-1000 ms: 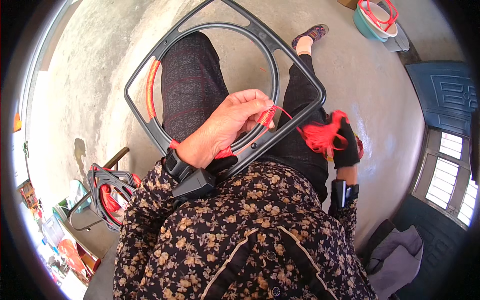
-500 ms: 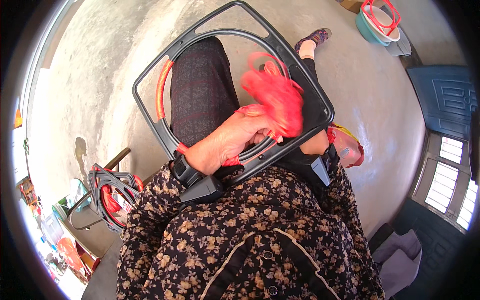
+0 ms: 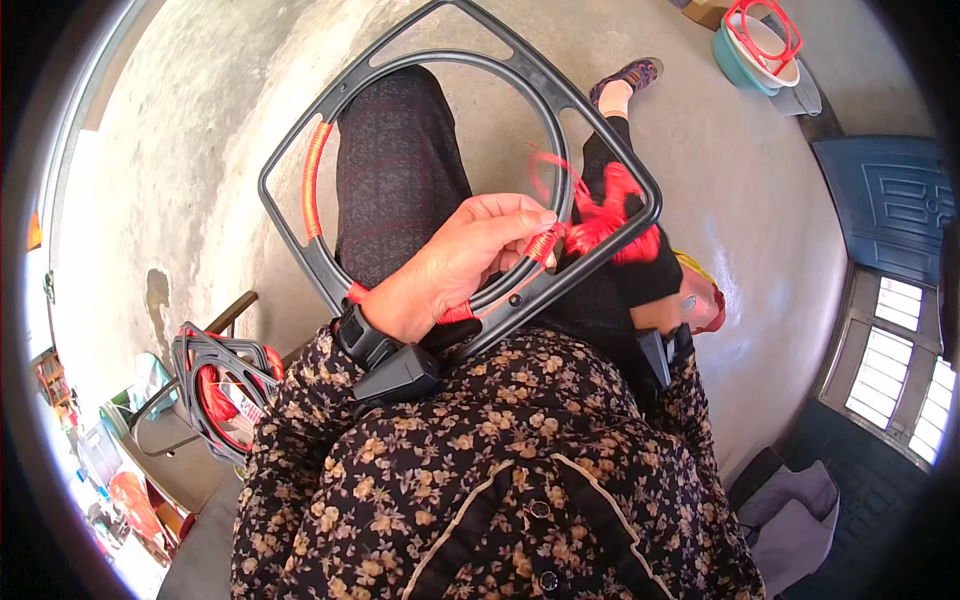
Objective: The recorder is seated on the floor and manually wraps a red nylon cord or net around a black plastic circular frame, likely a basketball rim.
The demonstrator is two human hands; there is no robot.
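A black plastic frame (image 3: 325, 268), square outside with a round inner ring, rests across my lap. Red-orange cord wrapping (image 3: 316, 185) covers parts of the ring. My left hand (image 3: 465, 245) pinches the ring at its right side, thumb and fingertips pressed on a cord-wound stretch (image 3: 541, 245). Just right of it, my right hand (image 3: 650, 275) looks dark-covered and is smeared by motion, its fingers hard to make out. It carries a loose bundle of red cord (image 3: 600, 225), with a blurred loop hanging beside the ring.
Coiled dark cable and red things (image 3: 225, 385) lie at left by a metal-legged stand. A teal basin (image 3: 738, 65) with a red frame stands far right. A red and yellow package (image 3: 702, 300) sits right of my lap, and grey cloth (image 3: 795, 530) lies lower right.
The red bundle and my right hand have moved right, away from my left hand, uncovering its fingers. The black frame has shifted slightly left and up.
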